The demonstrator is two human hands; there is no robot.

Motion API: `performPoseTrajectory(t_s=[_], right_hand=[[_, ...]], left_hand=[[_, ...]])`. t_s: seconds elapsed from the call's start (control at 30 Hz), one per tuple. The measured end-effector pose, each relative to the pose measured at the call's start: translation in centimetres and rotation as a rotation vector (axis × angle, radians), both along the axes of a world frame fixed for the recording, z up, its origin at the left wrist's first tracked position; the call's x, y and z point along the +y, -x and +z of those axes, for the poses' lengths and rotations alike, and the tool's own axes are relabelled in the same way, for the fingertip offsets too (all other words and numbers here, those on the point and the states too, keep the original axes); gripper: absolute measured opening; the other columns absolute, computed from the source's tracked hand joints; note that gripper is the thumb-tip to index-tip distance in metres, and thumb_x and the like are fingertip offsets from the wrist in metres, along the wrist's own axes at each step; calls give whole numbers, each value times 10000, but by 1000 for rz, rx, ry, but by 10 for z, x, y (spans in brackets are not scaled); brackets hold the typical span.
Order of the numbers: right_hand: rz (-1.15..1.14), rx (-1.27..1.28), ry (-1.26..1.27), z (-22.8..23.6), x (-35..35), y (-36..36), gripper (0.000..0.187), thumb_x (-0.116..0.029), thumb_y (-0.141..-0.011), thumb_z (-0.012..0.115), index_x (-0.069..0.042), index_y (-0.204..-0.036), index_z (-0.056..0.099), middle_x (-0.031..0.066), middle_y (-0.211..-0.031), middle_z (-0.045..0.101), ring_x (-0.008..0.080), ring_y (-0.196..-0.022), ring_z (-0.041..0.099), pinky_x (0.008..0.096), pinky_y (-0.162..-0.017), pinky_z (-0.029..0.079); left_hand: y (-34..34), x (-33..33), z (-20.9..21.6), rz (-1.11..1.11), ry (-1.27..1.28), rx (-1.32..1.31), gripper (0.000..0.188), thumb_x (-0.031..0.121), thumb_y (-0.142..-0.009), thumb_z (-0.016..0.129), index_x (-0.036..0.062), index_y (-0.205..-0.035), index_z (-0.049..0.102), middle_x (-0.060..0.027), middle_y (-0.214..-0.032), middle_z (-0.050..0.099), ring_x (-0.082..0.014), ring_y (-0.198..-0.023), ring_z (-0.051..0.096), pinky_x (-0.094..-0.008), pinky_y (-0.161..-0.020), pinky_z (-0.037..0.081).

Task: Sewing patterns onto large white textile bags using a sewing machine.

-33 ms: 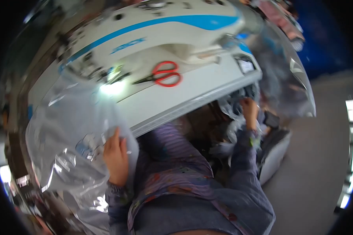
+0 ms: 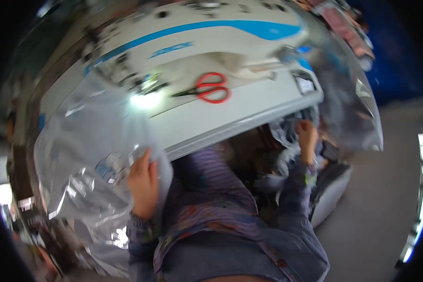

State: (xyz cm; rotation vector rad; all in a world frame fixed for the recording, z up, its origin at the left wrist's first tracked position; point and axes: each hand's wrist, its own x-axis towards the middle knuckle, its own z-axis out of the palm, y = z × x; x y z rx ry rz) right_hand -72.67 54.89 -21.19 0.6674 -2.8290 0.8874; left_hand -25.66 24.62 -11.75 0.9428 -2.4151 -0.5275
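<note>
- Wearing dark sleeves and a patterned garment (image 2: 216, 223), person appears seated, lap at front edge of bench.
- L hand (image 2: 144, 190): fingers extended and close together, laid on lg. clear plastic (image 2: 80, 145). Pinching or only pressing: can't tell; underside hidden.
- Clear plastic: bag or sheet, unclear. Spread over bench's L end, hangs off front edge beside the lap; creased, w/ a bluish printed patch (image 2: 109, 169) near the fingers.
- R hand (image 2: 307, 135): fingers curled in, at thin see-through bag (image 2: 282, 134) below bench's R end. Firm grip or mere contact: can't tell (blur).
- Change vs. prev. frame: view has swung slightly, bench and machine sitting further R. Both hands at same spots on the plastics; no handling change noted, i.e. work stands approx. where it was.
- Bench (image 2: 197, 126): white top, grey front edge. Red-handled scissors (image 2: 215, 87) lying flat, untouched, blades pointing L; bright lamp (image 2: 146, 100) just beyond the tips.
- Small dark tray or device (image 2: 305, 84) at R corner, type unclear.
- Sewing machine (image 2: 211, 40): white w/ blue stripe, along far side.
- Silvery film (image 2: 345, 98) past R end; pinkish cloth (image 2: 345, 28) beyond, blurred.
</note>
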Motion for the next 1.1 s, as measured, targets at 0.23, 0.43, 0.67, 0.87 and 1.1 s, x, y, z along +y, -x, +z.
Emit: performPoseTrajectory(t_s=[0.23,0.43,0.67,0.87,1.1], right_hand=[[799,175,92,111,-214,-238,304,-30,-868,685,12,-1165,631,225,-1147,671,361,-971,685,434,-782,555],[1189,127,-67,110,-304,-417,456,-149,-955,568,20,-1375,517,198,-1336,586,372,-1150,555,470,-997,431],[1553,-507,432,42,-257,-412,337,-160,-950,618,-37,-1263,585,163,-1309,598,305,-1150,598,431,-965,481],[1017,-351,279,100,-230,-328,204,-105,-853,755,-39,-1016,652,138,-1039,652,300,-746,663,403,-598,535],[1081,-21,138,95,-266,-314,177,-107,-842,789,-4,-928,674,123,-808,681,222,-639,681,341,-534,508]], left_hand=[[16,-18,68,56,-54,60,261,63,-919,605,50,-1173,662,-156,-942,656,-362,-870,626,-483,-786,474],[31,-19,63,13,116,-12,223,55,-888,589,58,-1090,684,-128,-952,654,-345,-920,606,-476,-880,462],[-15,-56,8,-25,-198,237,91,22,-967,522,17,-1015,599,-132,-1048,624,-334,-953,613,-393,-903,486],[-16,-53,14,41,-393,420,113,76,-1039,469,31,-1032,572,-138,-962,592,-328,-835,589,-398,-755,474],[-12,-44,30,76,-238,287,107,33,-1002,485,27,-1036,586,-131,-998,619,-330,-853,610,-398,-763,487]])
